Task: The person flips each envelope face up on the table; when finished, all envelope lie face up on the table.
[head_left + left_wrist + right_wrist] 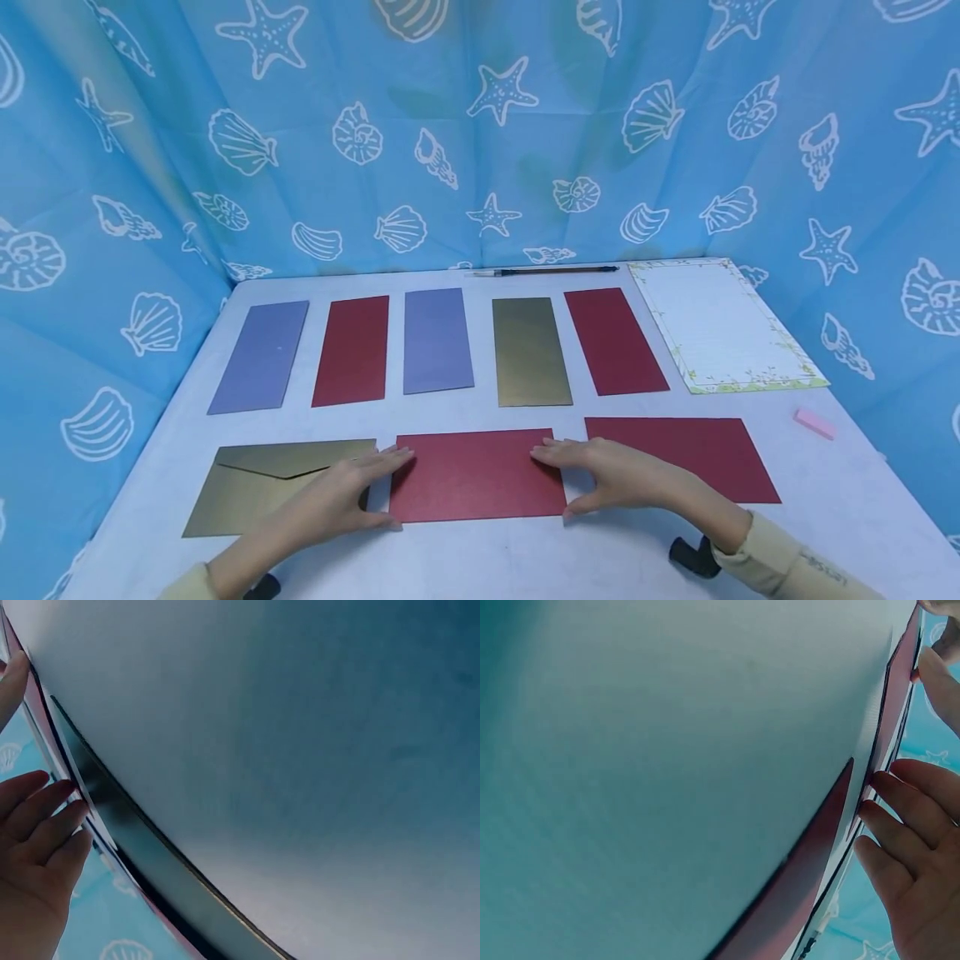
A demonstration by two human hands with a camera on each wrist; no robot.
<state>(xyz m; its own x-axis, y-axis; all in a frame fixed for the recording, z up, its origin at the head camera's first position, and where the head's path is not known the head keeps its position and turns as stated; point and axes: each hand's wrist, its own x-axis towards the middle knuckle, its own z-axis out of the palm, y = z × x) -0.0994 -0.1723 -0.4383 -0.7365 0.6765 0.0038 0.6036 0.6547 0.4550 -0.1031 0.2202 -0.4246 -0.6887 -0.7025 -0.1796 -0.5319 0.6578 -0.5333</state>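
Observation:
Flat on the white table lies a red envelope, front and centre, with a hand at each end. The left hand touches its left end, fingers fairly straight and thumb near the lower corner. At the opposite end rests the right hand, fingertips on the upper edge area and thumb by the lower corner. Partly under the left hand is a gold envelope with its flap side up. Another red envelope lies behind the right hand and forearm. Both wrist views show extended fingers at the envelope edges.
Behind is a row: purple, red, purple, gold and red envelopes. A brush lies at the back edge. Bordered paper and a pink eraser are at right. A blue curtain encloses the table.

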